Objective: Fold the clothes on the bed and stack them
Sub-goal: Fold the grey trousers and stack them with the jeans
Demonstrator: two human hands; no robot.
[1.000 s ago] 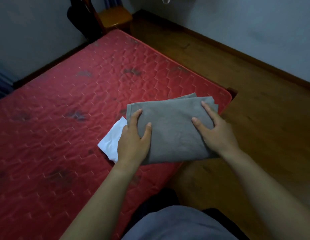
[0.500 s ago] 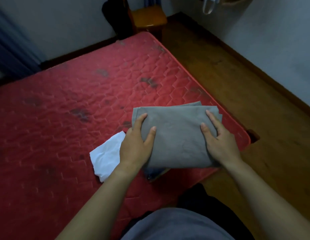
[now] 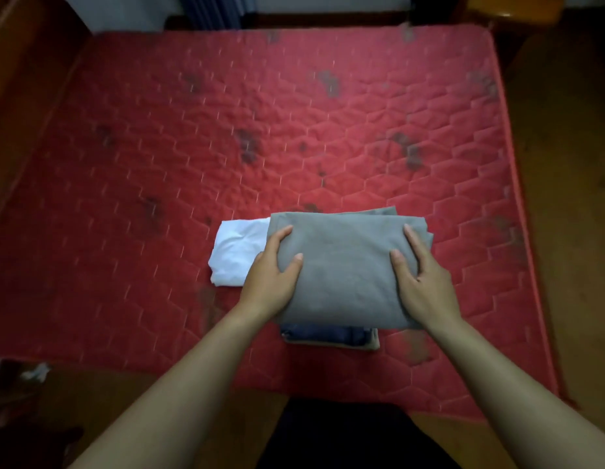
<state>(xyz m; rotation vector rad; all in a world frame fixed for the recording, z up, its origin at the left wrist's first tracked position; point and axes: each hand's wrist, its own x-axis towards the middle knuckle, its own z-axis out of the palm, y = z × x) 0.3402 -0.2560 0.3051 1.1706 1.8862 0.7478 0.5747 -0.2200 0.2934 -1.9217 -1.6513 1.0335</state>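
Covering the bed, a red quilted mattress (image 3: 294, 130) meets wooden floor (image 3: 565, 164).

Red mattress (image 3: 159, 164) mostly bare: far half, left side and right side all open for a pass. Only obstacle is the stack near the near edge at centre: grey folded garment (image 3: 345, 265) on top, white cloth (image 3: 233, 255) jutting left, dark blue piece (image 3: 324, 335) poking out near side. Left hand (image 3: 270, 275) and right hand (image 3: 426, 282) cover the stack's flanks.
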